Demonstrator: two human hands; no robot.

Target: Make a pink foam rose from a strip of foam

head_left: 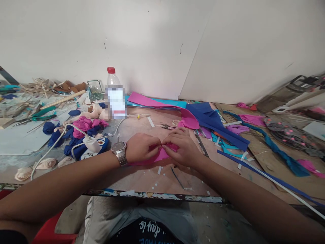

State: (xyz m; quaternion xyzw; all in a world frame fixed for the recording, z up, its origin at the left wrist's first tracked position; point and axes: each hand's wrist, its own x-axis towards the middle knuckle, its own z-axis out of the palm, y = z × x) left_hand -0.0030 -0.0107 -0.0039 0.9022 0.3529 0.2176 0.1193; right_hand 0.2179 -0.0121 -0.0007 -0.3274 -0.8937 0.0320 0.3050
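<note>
- The left hand is pinching a pink piece with its thumb and fingers, and a silver watch is going around its wrist.
- The right hand is pinching the same pink piece — its thumb and fingers are squeezing right beside the left ones.
- The pink piece is sitting between and under the fingers, above the brown table. It may be paper or cloth; the hands are hiding part of it.
- On the near side of the fingers, a little white strip and a thin dark stick are lying on the table.
- Just past the fingers, a small dark tool is lying near a long pink sheet.
- Farther past them, a clear bottle with a red cap is standing behind a bright phone — the screen is looking too blurry to read.
- Left of the fingers, a white plug is sitting on a blue and white socket box, and crumpled pink bunches are lying near it. Farther left, green-handled pliers are resting.
- Right of the fingers, a dark blue sheet is lying, and a white rod is stretching toward the table's edge.
</note>
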